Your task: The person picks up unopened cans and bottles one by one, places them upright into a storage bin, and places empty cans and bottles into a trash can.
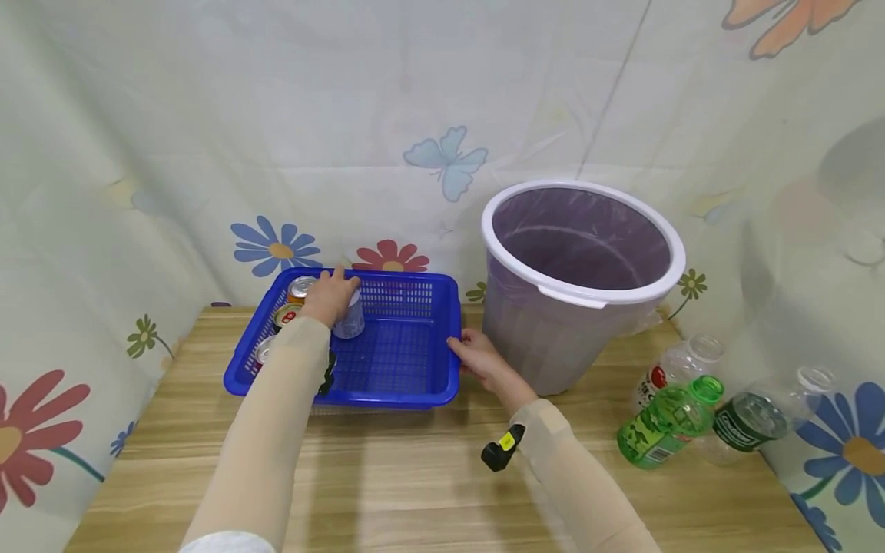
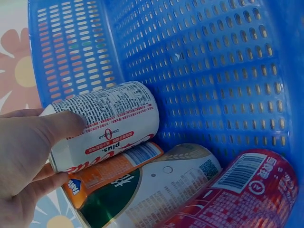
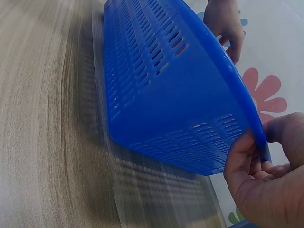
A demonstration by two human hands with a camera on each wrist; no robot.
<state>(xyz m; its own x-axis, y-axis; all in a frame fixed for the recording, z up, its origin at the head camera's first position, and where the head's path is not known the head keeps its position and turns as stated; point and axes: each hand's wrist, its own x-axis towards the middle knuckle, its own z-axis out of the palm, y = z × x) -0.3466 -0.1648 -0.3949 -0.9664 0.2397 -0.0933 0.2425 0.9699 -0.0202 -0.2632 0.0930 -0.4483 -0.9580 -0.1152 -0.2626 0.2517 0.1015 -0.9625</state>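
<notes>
A blue plastic basket (image 1: 397,357) with slotted walls sits on the wooden table. My left hand (image 1: 330,298) reaches into its back left part and grips a white cola can (image 2: 114,124), thumb and fingers around one end. Beside that can, in the left wrist view, lie an orange Fanta can (image 2: 116,168), a white-and-green can (image 2: 152,187) and a red can (image 2: 242,190). At the basket's right side my right hand (image 1: 478,355) pinches the rim, the thumb over it and the fingers curled underneath.
A tall bin (image 1: 553,338) with a white rim and a clear liner stands right of the basket. Farther right are a green bottle (image 1: 667,422), a clear bottle with a red-and-white label (image 1: 681,361) and a clear bottle with a dark green label (image 1: 757,418). A floral curtain (image 1: 346,153) hangs behind.
</notes>
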